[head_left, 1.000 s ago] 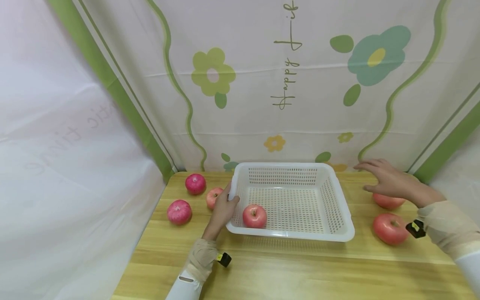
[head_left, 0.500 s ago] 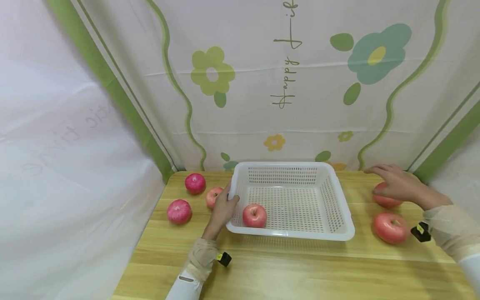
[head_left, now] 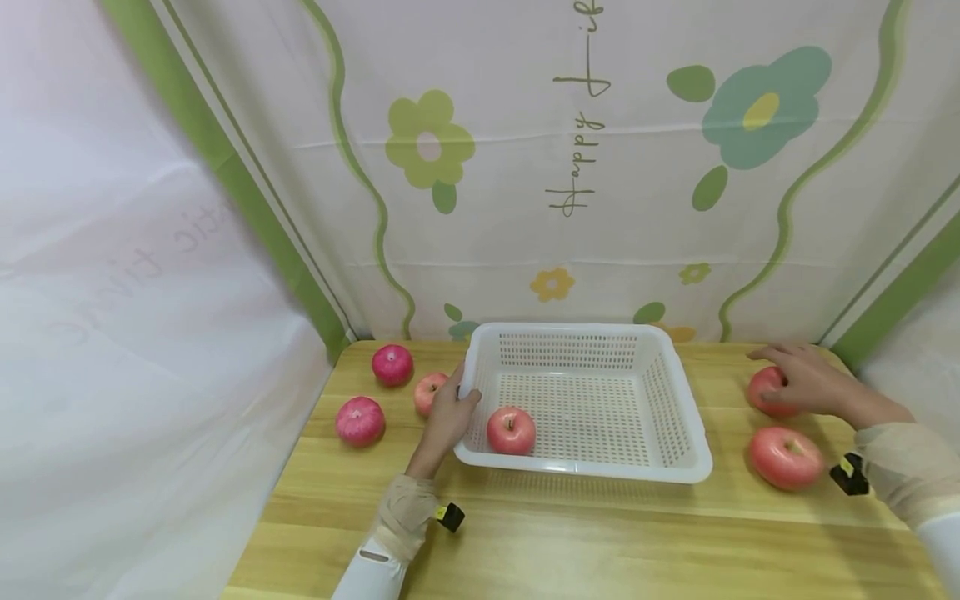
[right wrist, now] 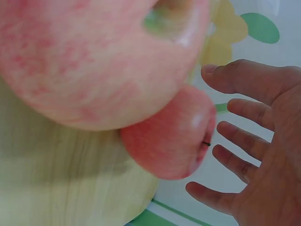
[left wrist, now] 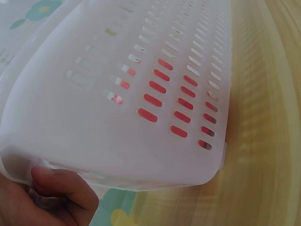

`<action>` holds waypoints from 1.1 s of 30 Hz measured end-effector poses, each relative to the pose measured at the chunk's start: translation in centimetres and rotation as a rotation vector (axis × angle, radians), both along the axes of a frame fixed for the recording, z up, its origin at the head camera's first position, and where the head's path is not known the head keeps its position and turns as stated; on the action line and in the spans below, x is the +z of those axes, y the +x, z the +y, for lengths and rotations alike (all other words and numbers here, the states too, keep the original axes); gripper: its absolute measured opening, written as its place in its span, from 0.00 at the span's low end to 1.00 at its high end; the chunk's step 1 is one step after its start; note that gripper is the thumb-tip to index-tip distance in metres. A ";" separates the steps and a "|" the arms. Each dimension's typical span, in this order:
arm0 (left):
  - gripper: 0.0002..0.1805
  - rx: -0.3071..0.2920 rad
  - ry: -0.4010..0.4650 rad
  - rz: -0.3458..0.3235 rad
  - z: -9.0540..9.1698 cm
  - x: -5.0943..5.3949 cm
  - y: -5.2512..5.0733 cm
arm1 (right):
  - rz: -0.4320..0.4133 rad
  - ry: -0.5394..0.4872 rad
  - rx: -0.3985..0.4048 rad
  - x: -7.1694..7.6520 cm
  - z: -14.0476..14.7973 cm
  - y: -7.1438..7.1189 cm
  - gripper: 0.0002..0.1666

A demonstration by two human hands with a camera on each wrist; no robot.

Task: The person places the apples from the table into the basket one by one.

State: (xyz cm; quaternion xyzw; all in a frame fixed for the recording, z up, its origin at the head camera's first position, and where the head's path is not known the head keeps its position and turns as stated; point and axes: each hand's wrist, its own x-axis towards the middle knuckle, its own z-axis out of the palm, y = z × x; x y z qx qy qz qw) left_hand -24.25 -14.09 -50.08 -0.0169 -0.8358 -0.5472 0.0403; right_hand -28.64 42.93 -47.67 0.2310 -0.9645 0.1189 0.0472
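My left hand (head_left: 447, 419) grips the left rim of a white perforated basket (head_left: 573, 469); in the left wrist view the fingers of my left hand (left wrist: 56, 200) curl round the basket's (left wrist: 84, 141) edge. One red apple (head_left: 512, 431) lies inside, in the near left corner. At the right, my right hand (head_left: 813, 380) hovers over the back apple (head_left: 768, 390), partly covering it. The right wrist view shows my right hand (right wrist: 263, 136) with fingers spread beside that apple (right wrist: 174, 136), a small gap between them. A nearer apple (head_left: 786, 457) sits in front.
Left of the basket, a pale red apple (head_left: 429, 393) lies near my left hand, with two dark pink round fruits (head_left: 392, 365) (head_left: 360, 421) farther left. A printed curtain (head_left: 510, 233) hangs behind the wooden table (head_left: 555, 542).
My right hand has moved right and down, closer to the back apple at the right. My left hand has kept its grip on the basket rim.
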 end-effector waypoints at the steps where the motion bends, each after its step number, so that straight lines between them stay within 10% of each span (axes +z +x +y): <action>1: 0.37 0.000 -0.003 0.003 0.0 0.0 0.0 | 0.007 -0.007 0.004 -0.2 0.2 0.1 0.36; 33: 0.37 0.008 -0.002 -0.030 -0.1 0.0 0.1 | -0.009 0.004 -0.073 -1.9 1.5 0.9 0.41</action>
